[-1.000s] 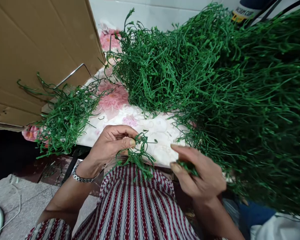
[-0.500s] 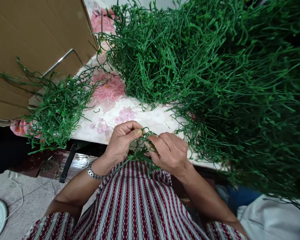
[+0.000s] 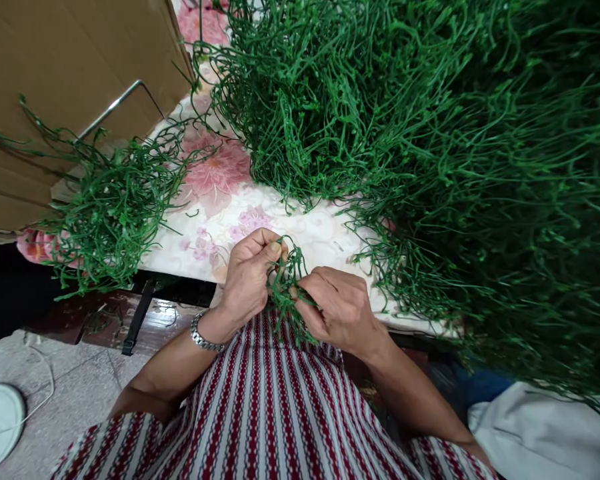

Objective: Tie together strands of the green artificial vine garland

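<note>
A small tangle of green plastic stems (image 3: 286, 293) hangs between my two hands at the front edge of the table. My left hand (image 3: 253, 270), with a metal watch on the wrist, pinches the upper end of the stems between thumb and forefinger. Lower and to the right, my right hand (image 3: 336, 303) is closed on the stems at its fingertips. The exact strands under the fingers are hidden. A large heap of similar green stems (image 3: 310, 127) covers the back and right of the table, and a smaller pile (image 3: 115, 213) lies on the left.
A floral cloth (image 3: 305, 223) covers the table. A cardboard box (image 3: 80, 60) stands at the back left, with a bent metal rod (image 3: 113, 107) beside it. A black strap (image 3: 139, 317) hangs below the left edge. On the floor lies a round white object (image 3: 0, 427) with a cord.
The stems now hang lower in a longer loop from my left fingers. My left hand has risen slightly, and my right hand stays close to its place. The view has shifted a little.
</note>
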Available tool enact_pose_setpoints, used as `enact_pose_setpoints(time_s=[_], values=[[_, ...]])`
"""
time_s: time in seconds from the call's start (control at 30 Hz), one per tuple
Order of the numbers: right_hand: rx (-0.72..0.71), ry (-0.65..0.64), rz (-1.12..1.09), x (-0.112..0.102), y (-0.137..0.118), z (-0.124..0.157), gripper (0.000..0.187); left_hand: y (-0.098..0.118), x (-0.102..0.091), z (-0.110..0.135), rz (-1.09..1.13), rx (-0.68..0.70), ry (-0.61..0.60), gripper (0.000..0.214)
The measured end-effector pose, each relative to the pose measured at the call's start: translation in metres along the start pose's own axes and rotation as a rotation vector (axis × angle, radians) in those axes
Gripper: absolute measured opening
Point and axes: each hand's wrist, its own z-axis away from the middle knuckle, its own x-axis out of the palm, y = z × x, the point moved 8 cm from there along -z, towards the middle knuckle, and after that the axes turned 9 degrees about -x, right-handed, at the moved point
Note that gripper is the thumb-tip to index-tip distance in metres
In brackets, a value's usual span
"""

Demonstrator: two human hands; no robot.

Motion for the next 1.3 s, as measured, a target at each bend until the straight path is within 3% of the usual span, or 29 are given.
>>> enact_pose_setpoints(time_s=[0.13,0.3,0.43,0.57,0.67,0.8,0.97,1.3], values=[[0.019,0.057,0.056,-0.002,0.001,0.003,0.016,0.001,0.005,-0.001,-0.089,-0.044,-0.080,0.019],[0.000,0.097,0.251,-0.006,0.001,0.003,0.017,0.009,0.005,0.007,-0.244,0.002,-0.217,0.016],[-0.030,0.064,0.315,-0.003,-0.002,0.001,0.016,0.005,-0.003,0.011,-0.296,-0.004,-0.177,0.010],[0.075,0.055,0.115,0.000,0.008,0.004,0.010,0.008,-0.005,0.014,-0.449,0.121,-0.122,0.006],[0.171,0.053,-0.106,0.005,0.015,0.006,0.016,0.008,-0.005,0.017,-0.522,0.198,-0.116,0.006],[0.226,0.068,-0.179,0.009,0.019,0.008,0.017,0.004,-0.010,0.014,-0.380,0.182,-0.116,0.009],[0.111,0.054,-0.244,0.013,0.010,0.005,0.017,-0.005,-0.010,0.006,-0.034,0.060,-0.108,0.015],[0.086,0.102,-0.206,0.009,0.001,0.014,0.017,-0.014,-0.009,0.004,0.084,0.044,-0.038,0.017]])
